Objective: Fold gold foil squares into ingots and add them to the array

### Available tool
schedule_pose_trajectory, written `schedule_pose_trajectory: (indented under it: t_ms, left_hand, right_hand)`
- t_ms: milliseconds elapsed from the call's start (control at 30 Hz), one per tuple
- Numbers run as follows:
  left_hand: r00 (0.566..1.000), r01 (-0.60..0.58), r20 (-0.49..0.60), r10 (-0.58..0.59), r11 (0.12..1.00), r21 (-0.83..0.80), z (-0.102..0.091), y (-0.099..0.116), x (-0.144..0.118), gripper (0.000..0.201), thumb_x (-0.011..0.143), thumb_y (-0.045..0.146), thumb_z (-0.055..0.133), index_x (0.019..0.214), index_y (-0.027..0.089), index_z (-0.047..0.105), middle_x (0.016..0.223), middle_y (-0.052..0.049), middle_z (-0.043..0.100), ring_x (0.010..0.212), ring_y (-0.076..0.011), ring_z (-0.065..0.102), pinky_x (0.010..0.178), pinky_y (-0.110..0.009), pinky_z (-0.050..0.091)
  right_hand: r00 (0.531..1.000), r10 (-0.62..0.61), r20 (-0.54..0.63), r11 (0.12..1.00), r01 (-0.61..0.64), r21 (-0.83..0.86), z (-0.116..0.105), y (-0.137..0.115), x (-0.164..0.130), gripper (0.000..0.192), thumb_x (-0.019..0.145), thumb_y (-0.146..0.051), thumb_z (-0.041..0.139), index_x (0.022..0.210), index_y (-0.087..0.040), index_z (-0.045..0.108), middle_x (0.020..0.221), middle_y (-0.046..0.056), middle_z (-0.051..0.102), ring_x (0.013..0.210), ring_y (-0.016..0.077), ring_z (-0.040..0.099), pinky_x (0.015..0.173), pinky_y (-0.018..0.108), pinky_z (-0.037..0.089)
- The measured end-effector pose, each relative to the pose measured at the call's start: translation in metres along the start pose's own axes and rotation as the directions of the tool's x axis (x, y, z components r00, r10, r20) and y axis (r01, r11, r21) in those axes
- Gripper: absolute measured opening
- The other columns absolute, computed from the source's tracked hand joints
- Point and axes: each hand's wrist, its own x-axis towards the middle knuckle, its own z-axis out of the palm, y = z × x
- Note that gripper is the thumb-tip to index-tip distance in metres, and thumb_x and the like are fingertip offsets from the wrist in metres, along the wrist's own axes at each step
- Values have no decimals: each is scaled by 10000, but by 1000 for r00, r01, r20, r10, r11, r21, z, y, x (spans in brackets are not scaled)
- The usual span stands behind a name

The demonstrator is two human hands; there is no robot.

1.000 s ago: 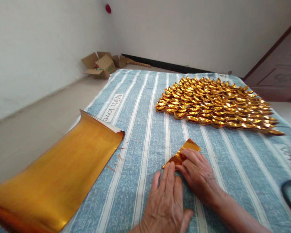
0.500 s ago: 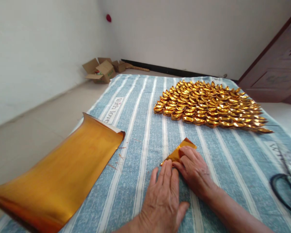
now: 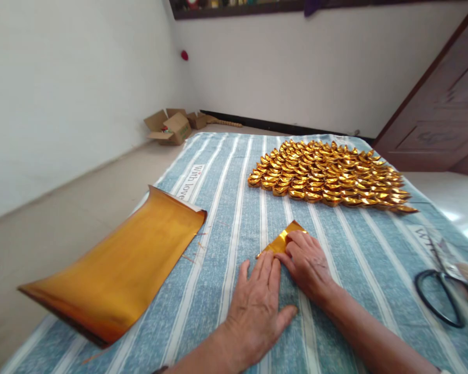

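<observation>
The small gold paper [image 3: 280, 242] lies on the striped cloth [image 3: 208, 317], right under the tips of both hands. The left hand [image 3: 253, 311] is at 7 o'clock from it, palm down. Its fingers are almost straight, close side by side, with the thumb sticking out wide. The fingertips touch the paper's near edge. The right hand [image 3: 309, 264] is at 4 o'clock. Its fingers bend over the paper and touch it, with the thumb close by; I can't tell if they pinch it or just press. Many shiny folded gold shapes [image 3: 327, 179] sit in rows at 1 o'clock. A big gold sheet [image 3: 120, 265] lies at 9 o'clock. Scissors [image 3: 454, 272] lie between 3 and 4 o'clock.
</observation>
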Motion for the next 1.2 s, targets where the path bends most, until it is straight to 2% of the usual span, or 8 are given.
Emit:
schedule_pose_trajectory:
  t_ms: [167,367,767,1200]
  left_hand:
    - [1000,15,26,-14,999,-44,1,-3,-1,726,829,468,563,1413,113,318,1476,-166,350,1374,-310,286,1087,-583,248]
    - [999,28,18,-27,997,-67,5,-6,-2,733,835,499,543,1420,121,313,1492,-163,321,1381,-305,269,1103,-575,205]
    - [996,16,-90,-22,998,-67,9,-6,-5,704,824,480,552,1408,162,322,1490,-151,324,1382,-297,264,1109,-542,206]
    - [997,60,-41,-62,997,-58,4,-4,-2,743,812,507,561,1407,134,318,1484,-172,331,1381,-311,270,1094,-613,172]
  right_hand:
    - [1000,18,20,1000,-18,1,1,1,0,301,923,-339,498,675,-183,563,834,63,582,822,209,511,742,344,381]
    - [1000,17,7,1000,-17,3,1,1,0,291,917,-362,519,696,-181,575,845,63,591,838,206,520,747,337,379]
    - [1000,12,3,1000,-12,8,-2,0,2,249,902,-347,549,712,-191,591,821,55,596,847,210,525,740,340,383]
    - [1000,19,17,1000,-19,8,-1,2,2,268,897,-376,558,708,-189,595,821,47,601,837,202,526,735,331,381]
